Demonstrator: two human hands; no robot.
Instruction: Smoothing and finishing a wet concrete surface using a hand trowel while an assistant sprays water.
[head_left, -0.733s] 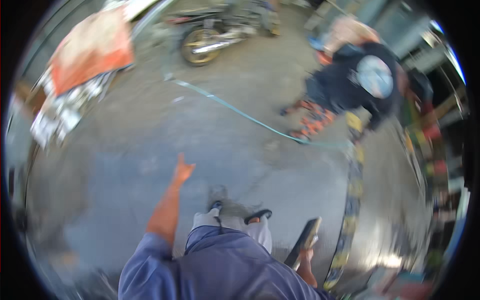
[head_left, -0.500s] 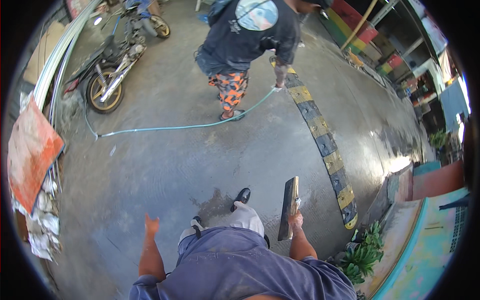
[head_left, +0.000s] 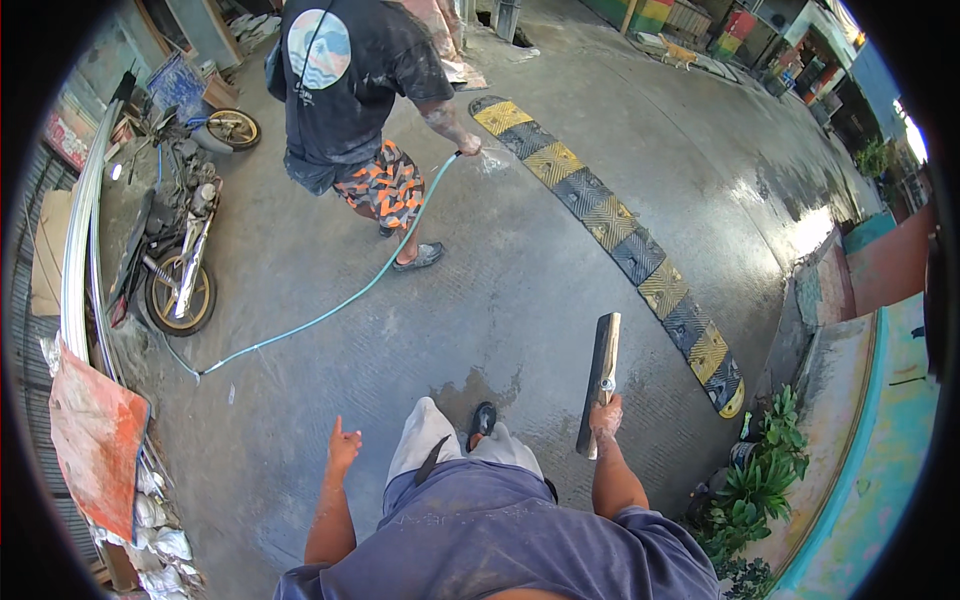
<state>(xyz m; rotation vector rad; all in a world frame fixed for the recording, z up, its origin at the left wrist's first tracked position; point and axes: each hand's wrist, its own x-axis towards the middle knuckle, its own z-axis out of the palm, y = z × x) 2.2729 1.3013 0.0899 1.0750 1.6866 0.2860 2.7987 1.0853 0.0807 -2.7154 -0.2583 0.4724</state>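
My right hand [head_left: 606, 416] grips a long floor squeegee [head_left: 603, 370] with a dark blade and a pale metal back, held upright in front of me to the right. My left hand [head_left: 343, 446] is empty, its index finger stretched out and the others partly bent. Ahead of me, a co-worker [head_left: 352, 120] in a black shirt and orange patterned shorts holds a light blue hose [head_left: 385, 268], with water spraying from its end. Wet concrete ground [head_left: 480, 290] lies between us.
A black and yellow speed bump [head_left: 600, 215] runs diagonally on the right. Potted plants [head_left: 755, 485] stand beside a painted wall [head_left: 850, 440] at the near right. On the left are a motorbike [head_left: 185, 270], long pale pipes [head_left: 80, 250] and an orange-red board [head_left: 98, 430].
The co-worker has shifted left in the view with the hose, and spray now shows at its end. My view has turned. My left fingers have changed pose; the squeegee stays in my right hand.
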